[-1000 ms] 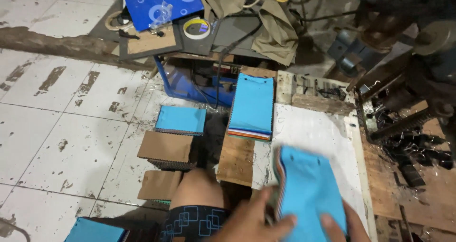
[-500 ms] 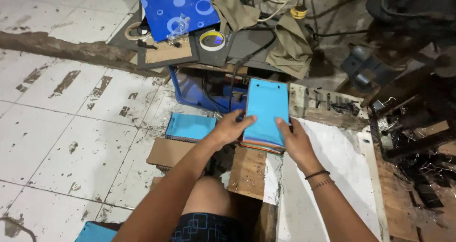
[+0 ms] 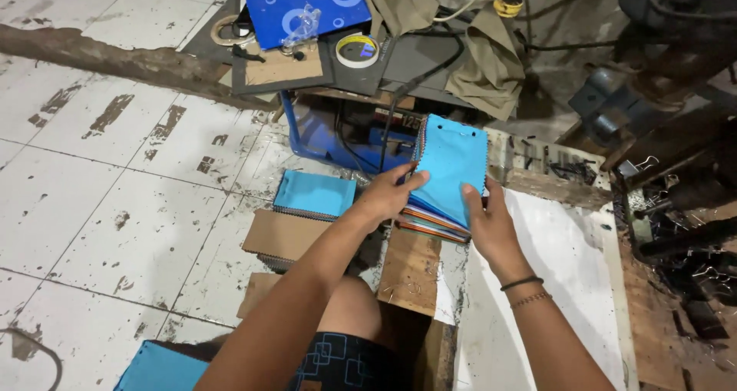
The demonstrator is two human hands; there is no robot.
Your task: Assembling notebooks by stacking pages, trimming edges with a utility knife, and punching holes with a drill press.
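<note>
A thick stack of fabric swatches [image 3: 451, 168] with a bright blue top sheet and multicoloured edges is tilted up at its far end over a wooden block [image 3: 411, 272]. My left hand [image 3: 390, 193] grips the stack's left edge, thumb on top. My right hand [image 3: 487, 220] holds its lower right edge, with a dark bracelet on the wrist. A second blue swatch stack [image 3: 315, 194] lies on the tiled floor to the left, on top of brown cardboard-backed stacks [image 3: 282, 237].
A white worn board [image 3: 553, 283] lies under my right arm. Black binder clips [image 3: 691, 276] and dark metal machinery [image 3: 668, 68] crowd the right. A blue crate [image 3: 322, 137], tape roll [image 3: 358, 51], blue dotted sheet [image 3: 307, 3] and khaki cloth [image 3: 484, 53] sit behind. Another blue stack [image 3: 157, 366] lies at the bottom left.
A second ago both hands held a blue swatch stack low at the right. They carried it up onto the stack ahead, and now lift that stack's far end.
</note>
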